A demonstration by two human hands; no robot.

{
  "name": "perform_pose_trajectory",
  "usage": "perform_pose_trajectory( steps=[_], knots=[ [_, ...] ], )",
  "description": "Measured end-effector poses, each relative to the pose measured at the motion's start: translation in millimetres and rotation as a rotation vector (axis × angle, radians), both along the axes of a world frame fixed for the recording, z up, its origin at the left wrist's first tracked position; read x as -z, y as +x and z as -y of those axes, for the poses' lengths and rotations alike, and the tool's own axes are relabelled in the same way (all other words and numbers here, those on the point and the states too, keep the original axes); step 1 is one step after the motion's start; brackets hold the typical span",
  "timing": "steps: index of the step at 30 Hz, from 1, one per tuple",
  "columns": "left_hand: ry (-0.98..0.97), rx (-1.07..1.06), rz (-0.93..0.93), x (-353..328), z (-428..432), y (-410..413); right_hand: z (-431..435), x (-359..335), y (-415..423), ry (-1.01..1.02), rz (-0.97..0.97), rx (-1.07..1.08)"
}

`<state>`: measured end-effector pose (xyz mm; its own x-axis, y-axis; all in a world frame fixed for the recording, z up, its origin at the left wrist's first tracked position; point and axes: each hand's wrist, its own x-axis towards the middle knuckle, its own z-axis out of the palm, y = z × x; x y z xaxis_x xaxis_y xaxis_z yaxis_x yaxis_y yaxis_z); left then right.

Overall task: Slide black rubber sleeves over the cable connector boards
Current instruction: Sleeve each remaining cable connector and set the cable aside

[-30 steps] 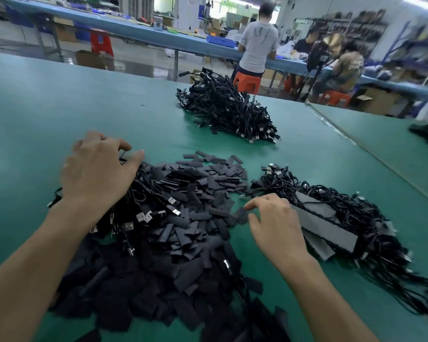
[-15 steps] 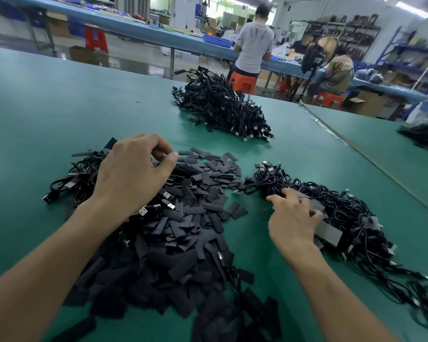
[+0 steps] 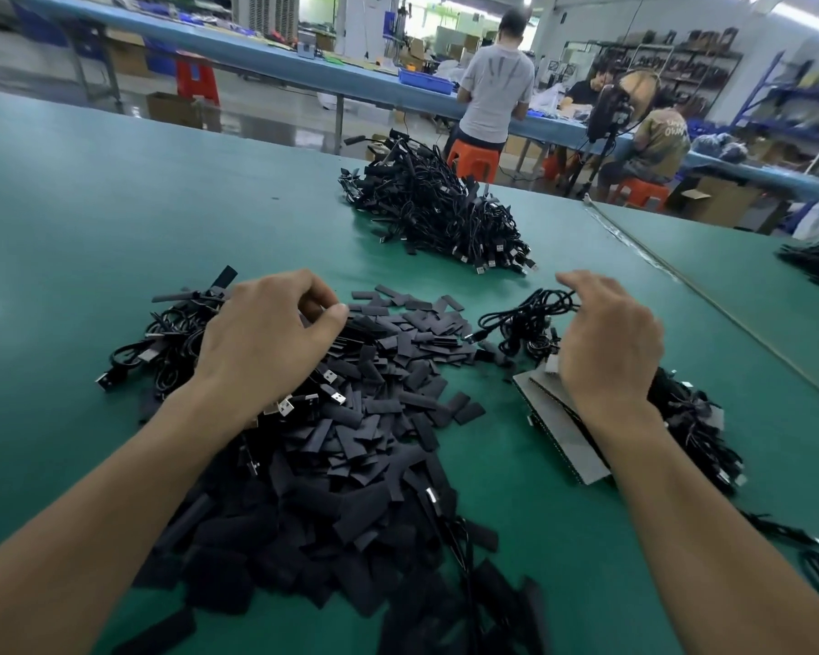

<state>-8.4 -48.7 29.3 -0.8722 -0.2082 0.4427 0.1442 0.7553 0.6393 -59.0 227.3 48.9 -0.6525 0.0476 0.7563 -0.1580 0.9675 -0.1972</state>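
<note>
Hovering over the flat black rubber sleeves (image 3: 374, 418) heaped on the green table (image 3: 114, 205), our left hand (image 3: 266, 338) curls thumb to fingertips; whether it pinches anything, we cannot tell. Beside it, our right hand (image 3: 606, 342) arches, fingers hooking a coiled black cable (image 3: 526, 319).

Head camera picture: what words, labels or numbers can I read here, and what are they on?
Nothing reads clearly.
Seated person's shirt: pale lettering on the back, too blurred to read.
Standing person's shirt: dark streaks, no letters.
Black sleeves, cables, cardboard boxes: no print that I can make out.
</note>
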Motion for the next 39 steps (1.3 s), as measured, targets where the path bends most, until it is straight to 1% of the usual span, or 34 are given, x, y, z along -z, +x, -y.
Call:
perform_pose_trajectory(
  steps=[2, 3, 4, 6, 8, 10, 12, 14, 16, 18, 21, 24, 25, 26, 28, 31, 32, 36, 39],
  knots=[
    [0.000, -0.002, 0.010, 1, -1, -1, 5, -4, 0, 0.023, -0.068, -0.083],
    [0.003, -0.002, 0.015, 2, -1, -1, 7, -3, 1, 0.046, -0.072, -0.131],
    [0.007, -0.001, 0.018, 2, -2, 0, 10, -1, 2, 0.077, -0.046, -0.181],
    [0.010, 0.000, 0.019, 3, -2, 0, 14, 6, 3, 0.141, 0.118, -0.238],
    [0.008, 0.001, 0.023, 3, -1, 0, 10, 14, 2, 0.149, 0.321, -0.186],
    [0.011, 0.000, 0.025, 2, 0, 0, -1, 22, 5, 0.069, 0.491, -0.063],
    [0.019, -0.002, 0.029, 2, 0, 0, -11, 29, 13, 0.039, 0.593, 0.036],
    [0.023, -0.002, 0.039, 2, -1, 1, -14, 35, 18, 0.086, 0.616, 0.070],
    [0.020, 0.003, 0.051, 2, -2, 1, -12, 34, 17, 0.102, 0.546, 0.072],
    [0.021, 0.007, 0.054, 2, -3, 1, -9, 21, 11, 0.070, 0.418, 0.099],
    [0.025, 0.003, 0.052, 2, -2, 1, -13, -19, -4, 0.015, 0.164, 0.157],
    [0.023, -0.001, 0.055, 2, -1, 0, -20, -65, -16, 0.008, -0.108, 0.145],
    [0.021, 0.001, 0.059, 2, -1, 0, -19, -75, -18, 0.033, -0.146, 0.117],
    [0.021, 0.001, 0.066, 2, -1, 0, -15, -80, -20, 0.066, -0.138, 0.066],
    [0.021, -0.005, 0.072, 3, -1, -1, -5, -76, -23, 0.116, 0.004, -0.042],
    [0.012, -0.013, 0.081, 4, -1, -1, 8, -51, -24, 0.132, 0.346, -0.148],
    [0.011, -0.015, 0.085, 4, -1, -1, 11, -42, -23, 0.122, 0.423, -0.193],
    [0.017, 0.007, 0.110, 6, -1, -1, 23, -26, -19, 0.042, 0.588, -0.389],
    [0.016, 0.127, 0.111, 9, -3, 0, 29, -33, -15, 0.084, 0.652, -0.424]
  ],
)
